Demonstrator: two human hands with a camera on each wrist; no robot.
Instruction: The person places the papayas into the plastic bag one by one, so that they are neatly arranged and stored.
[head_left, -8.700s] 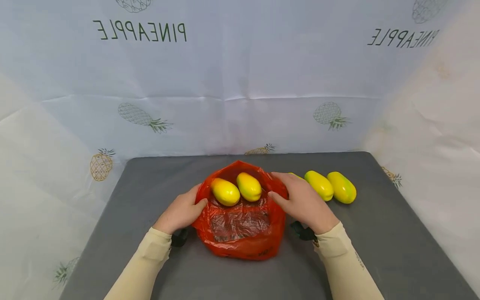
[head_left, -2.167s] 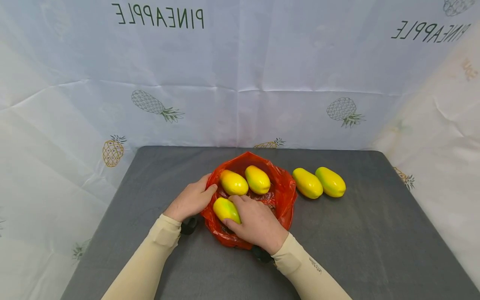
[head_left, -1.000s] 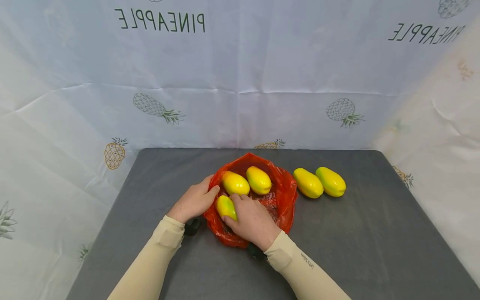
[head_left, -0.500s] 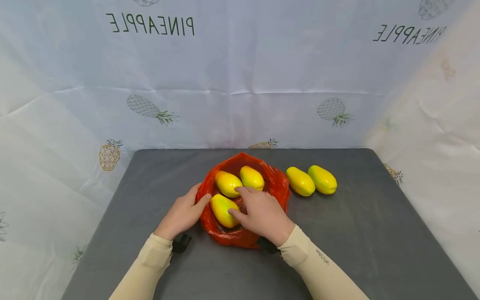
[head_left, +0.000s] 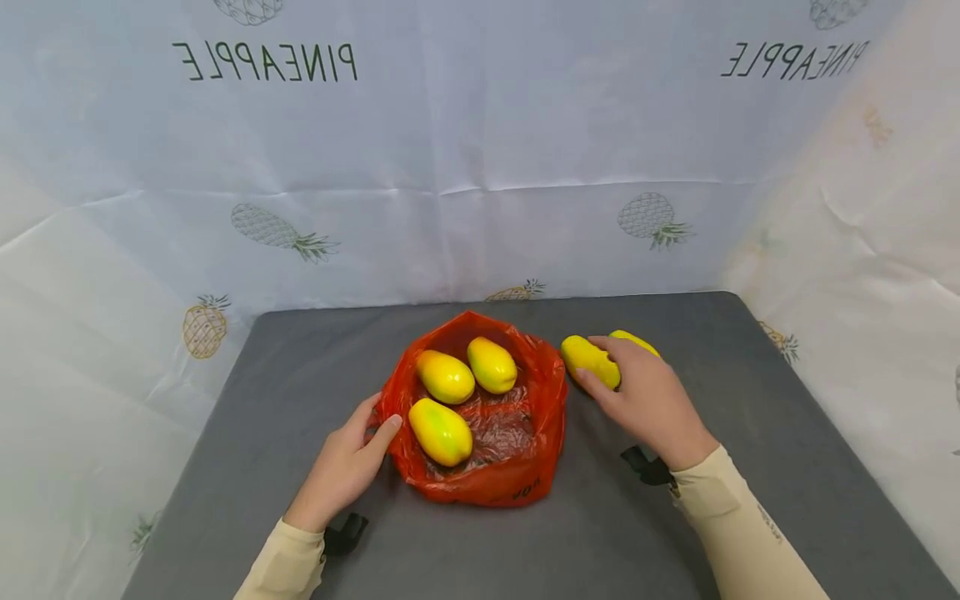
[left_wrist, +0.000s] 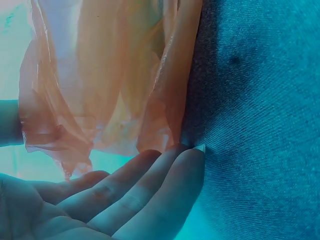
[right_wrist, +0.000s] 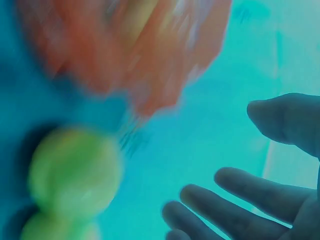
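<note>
A red plastic bag (head_left: 480, 492) stands with its mouth spread on the grey table, and three yellow-green mangoes (head_left: 446, 377) lie inside. At its left side is my left hand (head_left: 341, 467), thumb near the rim and fingers nearly straight; in the left wrist view the fingertips (left_wrist: 187, 162) meet or nearly meet the plastic. My right hand (head_left: 656, 404) reaches over two more mangoes to the right of the bag, the nearer mango (head_left: 588, 360) and a partly hidden mango (head_left: 633, 340). In the right wrist view its fingers (right_wrist: 235, 202) are spread, apart from the blurred mangoes (right_wrist: 75, 175).
The grey table (head_left: 480, 554) extends around the bag on all sides. A white curtain (head_left: 480, 242) with pineapple prints rises behind its far edge and along both sides. Dark wrist mounts (head_left: 647, 464) sit under the wrists.
My right hand let go of the third mango inside the bag and moved right to the two mangoes on the table. My left hand drew back slightly at the bag's left rim.
</note>
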